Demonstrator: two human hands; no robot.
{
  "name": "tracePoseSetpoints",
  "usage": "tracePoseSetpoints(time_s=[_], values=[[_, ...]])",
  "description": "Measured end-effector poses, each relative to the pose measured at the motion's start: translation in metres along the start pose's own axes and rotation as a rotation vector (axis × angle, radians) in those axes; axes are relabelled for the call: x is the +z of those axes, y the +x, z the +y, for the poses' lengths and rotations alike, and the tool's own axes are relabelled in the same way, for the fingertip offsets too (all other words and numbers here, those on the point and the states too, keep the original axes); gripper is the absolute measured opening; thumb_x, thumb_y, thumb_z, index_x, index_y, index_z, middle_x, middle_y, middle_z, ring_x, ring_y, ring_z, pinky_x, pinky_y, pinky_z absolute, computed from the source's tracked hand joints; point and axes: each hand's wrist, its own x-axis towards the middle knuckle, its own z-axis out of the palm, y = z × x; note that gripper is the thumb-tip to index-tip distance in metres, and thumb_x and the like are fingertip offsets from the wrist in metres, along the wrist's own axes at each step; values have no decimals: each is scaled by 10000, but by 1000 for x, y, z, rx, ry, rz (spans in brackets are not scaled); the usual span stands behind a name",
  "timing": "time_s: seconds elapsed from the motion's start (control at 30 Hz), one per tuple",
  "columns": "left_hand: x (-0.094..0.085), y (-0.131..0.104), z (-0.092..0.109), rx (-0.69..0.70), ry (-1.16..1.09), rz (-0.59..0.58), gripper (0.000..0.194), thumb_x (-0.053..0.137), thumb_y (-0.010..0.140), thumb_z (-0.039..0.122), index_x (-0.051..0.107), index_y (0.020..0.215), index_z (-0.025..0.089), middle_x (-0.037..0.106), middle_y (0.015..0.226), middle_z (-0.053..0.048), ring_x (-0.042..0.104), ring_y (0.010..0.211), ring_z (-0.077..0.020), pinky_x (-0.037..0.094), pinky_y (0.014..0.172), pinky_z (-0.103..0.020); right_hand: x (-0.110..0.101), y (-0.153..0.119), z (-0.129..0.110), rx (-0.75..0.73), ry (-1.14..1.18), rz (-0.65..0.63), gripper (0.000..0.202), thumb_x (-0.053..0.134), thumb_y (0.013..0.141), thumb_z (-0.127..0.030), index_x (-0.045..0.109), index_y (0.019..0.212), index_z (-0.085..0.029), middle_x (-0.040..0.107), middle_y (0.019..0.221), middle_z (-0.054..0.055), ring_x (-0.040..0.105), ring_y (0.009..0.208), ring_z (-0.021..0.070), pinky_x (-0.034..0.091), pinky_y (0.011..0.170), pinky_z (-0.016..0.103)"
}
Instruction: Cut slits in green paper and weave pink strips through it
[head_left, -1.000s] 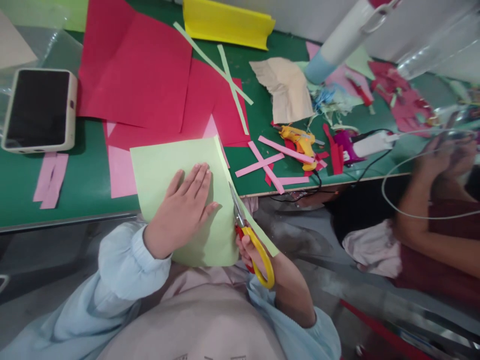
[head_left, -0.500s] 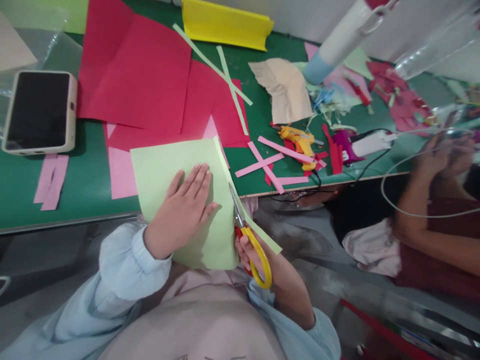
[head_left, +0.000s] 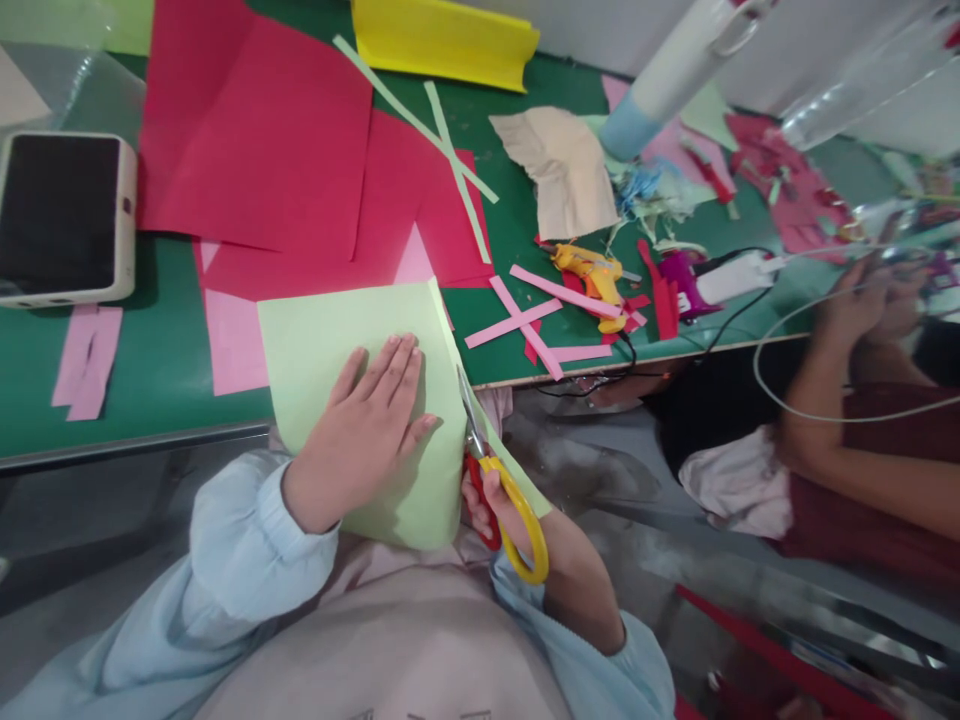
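My left hand [head_left: 364,430] lies flat on a light green paper sheet [head_left: 315,340], fingers stretched out and holding nothing. The sheet rests partly on the table and hangs over its front edge. In my right hand [head_left: 499,505] are scissors [head_left: 523,530] with yellow and red handles. Their blades are at the sheet's right side, where a narrow green strip [head_left: 517,475] is partly separated and hangs over my right wrist. Pink strips [head_left: 514,322] lie crossed to the right of the sheet.
Red sheets [head_left: 277,140] lie behind the green one, with a phone-like device [head_left: 64,215] at left. A yellow glue gun [head_left: 592,270], beige cloth [head_left: 562,170] and white-blue cylinder [head_left: 660,85] stand or lie rightward. Another person's arms [head_left: 832,380] are at far right.
The scissor handles have spread apart a little, and the partly cut strip has shifted slightly. The whole view has moved a little, so the table items appear further left.
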Motion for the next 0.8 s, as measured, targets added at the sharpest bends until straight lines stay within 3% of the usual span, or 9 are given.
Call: tracePoseSetpoints(time_s=[0.27, 0.6, 0.8], values=[[1, -2, 0, 12, 7, -1, 635, 224, 1021, 421, 300, 1490, 0, 299, 1565, -201, 279, 1464, -309, 233, 1187, -523, 2, 3, -2, -11, 66, -57, 501, 393, 880, -718, 408, 748, -235, 389, 569, -56, 339, 488, 108, 288, 465, 266], [1, -2, -1, 7, -37, -3, 622, 267, 1017, 411, 245, 1523, 51, 296, 1568, -191, 259, 1472, -304, 230, 1190, -527, -1, 3, 3, -44, -39, -40, 536, 269, 931, -697, 445, 759, -221, 422, 587, -51, 367, 496, 105, 321, 493, 259], [1, -2, 0, 3, -38, 3, 617, 274, 1016, 400, 253, 1519, 43, 301, 1567, -196, 262, 1472, -301, 216, 1196, -526, 5, 3, 0, -36, 80, 7, 521, 368, 906, -700, 453, 734, -216, 421, 576, -53, 363, 486, 99, 312, 479, 253]])
